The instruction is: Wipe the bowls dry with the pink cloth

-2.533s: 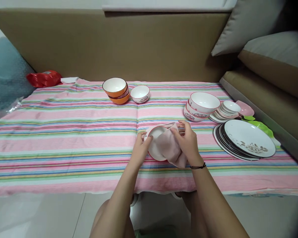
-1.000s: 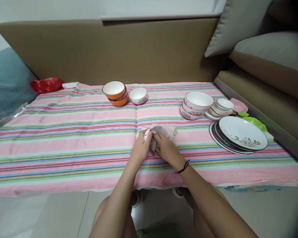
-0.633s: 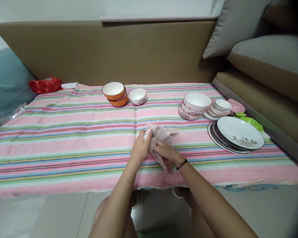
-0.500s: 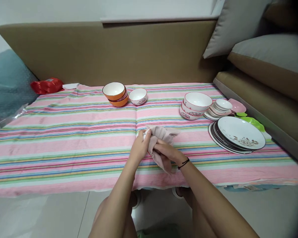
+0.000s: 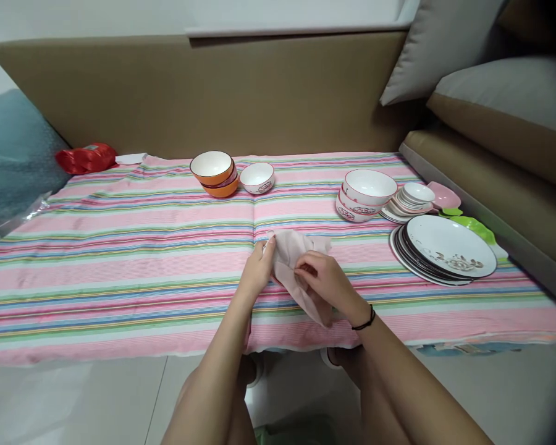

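Note:
My left hand is closed on the rim of what looks like a small white bowl, its thumb on top. Most of that bowl is hidden under a pale pink cloth draped over and into it. Above the cloth's right part, my right hand pinches a fold between thumb and fingers. One corner of the cloth hangs down toward the front edge of the striped sheet. A white bowl with a red rim stands beyond my left hand, beside stacked orange bowls.
To the right are stacked white bowls, small dishes, a pink dish, a green dish and a pile of large plates. A red bundle lies far left. A brown backrest and cushions border the sheet.
My right hand has pulled back and up from inside the cloth's folds and now pinches it. The cloth is spread wider, covering the white patterned edge seen before by my left hand.

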Action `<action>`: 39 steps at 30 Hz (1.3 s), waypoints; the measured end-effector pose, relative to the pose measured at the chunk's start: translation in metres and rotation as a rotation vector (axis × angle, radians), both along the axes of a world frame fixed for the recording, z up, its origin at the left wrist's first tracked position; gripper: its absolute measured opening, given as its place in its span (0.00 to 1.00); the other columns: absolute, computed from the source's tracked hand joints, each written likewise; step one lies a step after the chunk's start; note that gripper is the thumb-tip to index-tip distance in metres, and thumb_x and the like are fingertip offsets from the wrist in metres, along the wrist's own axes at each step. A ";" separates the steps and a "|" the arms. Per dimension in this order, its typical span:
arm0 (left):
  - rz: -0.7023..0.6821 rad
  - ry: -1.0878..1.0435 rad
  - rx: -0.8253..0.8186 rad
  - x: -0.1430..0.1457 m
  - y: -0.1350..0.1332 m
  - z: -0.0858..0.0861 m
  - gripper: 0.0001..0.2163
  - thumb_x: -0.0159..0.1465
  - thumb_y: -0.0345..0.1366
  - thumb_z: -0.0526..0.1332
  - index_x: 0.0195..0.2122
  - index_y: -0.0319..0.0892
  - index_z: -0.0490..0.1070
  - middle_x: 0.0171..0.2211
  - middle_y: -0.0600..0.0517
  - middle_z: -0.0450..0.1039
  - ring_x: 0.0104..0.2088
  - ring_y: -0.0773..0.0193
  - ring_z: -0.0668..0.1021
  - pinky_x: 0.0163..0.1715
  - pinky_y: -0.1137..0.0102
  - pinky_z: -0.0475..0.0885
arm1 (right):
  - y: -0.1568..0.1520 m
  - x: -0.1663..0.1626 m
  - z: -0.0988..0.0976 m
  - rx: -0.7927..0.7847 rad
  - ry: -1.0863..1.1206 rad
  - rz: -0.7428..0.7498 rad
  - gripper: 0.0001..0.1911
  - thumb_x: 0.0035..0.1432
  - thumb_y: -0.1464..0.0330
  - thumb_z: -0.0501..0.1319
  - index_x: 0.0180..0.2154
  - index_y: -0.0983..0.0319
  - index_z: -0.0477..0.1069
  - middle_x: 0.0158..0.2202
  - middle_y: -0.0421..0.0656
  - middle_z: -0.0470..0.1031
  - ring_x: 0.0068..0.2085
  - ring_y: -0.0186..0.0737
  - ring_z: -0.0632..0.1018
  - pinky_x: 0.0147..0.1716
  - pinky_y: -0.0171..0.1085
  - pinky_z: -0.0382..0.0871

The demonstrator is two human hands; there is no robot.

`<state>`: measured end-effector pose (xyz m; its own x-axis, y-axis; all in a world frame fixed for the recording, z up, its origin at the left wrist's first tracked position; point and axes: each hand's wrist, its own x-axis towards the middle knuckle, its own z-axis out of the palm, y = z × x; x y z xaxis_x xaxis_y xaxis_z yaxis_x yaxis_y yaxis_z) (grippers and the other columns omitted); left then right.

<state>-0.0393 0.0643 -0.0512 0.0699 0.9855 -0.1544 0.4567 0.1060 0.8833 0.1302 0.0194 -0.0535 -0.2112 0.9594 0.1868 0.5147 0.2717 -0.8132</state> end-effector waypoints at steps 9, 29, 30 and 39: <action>-0.012 -0.014 0.012 -0.001 -0.001 0.002 0.20 0.66 0.53 0.46 0.40 0.42 0.68 0.36 0.46 0.74 0.41 0.55 0.74 0.45 0.63 0.65 | -0.006 -0.026 0.001 -0.169 0.486 0.231 0.10 0.56 0.64 0.64 0.39 0.62 0.73 0.39 0.43 0.76 0.39 0.36 0.76 0.39 0.34 0.69; -0.011 -0.346 -0.105 -0.011 0.005 -0.002 0.23 0.61 0.54 0.57 0.45 0.39 0.72 0.46 0.45 0.75 0.51 0.54 0.73 0.51 0.63 0.66 | 0.010 0.013 -0.003 0.118 -0.240 0.368 0.29 0.52 0.63 0.68 0.55 0.59 0.67 0.55 0.47 0.71 0.57 0.49 0.69 0.60 0.49 0.57; -0.008 -0.342 -0.104 -0.010 0.005 -0.002 0.23 0.60 0.54 0.58 0.47 0.39 0.71 0.47 0.45 0.74 0.51 0.53 0.73 0.51 0.63 0.66 | 0.010 0.011 -0.008 0.127 -0.340 0.386 0.34 0.51 0.64 0.69 0.58 0.59 0.64 0.58 0.48 0.69 0.60 0.50 0.67 0.62 0.53 0.52; -0.057 -0.394 -0.302 -0.008 -0.003 0.012 0.28 0.59 0.58 0.56 0.55 0.46 0.62 0.50 0.47 0.71 0.45 0.57 0.75 0.38 0.67 0.71 | 0.001 -0.029 -0.012 0.038 -0.742 0.105 0.12 0.62 0.67 0.57 0.38 0.68 0.75 0.32 0.55 0.78 0.35 0.52 0.78 0.37 0.45 0.68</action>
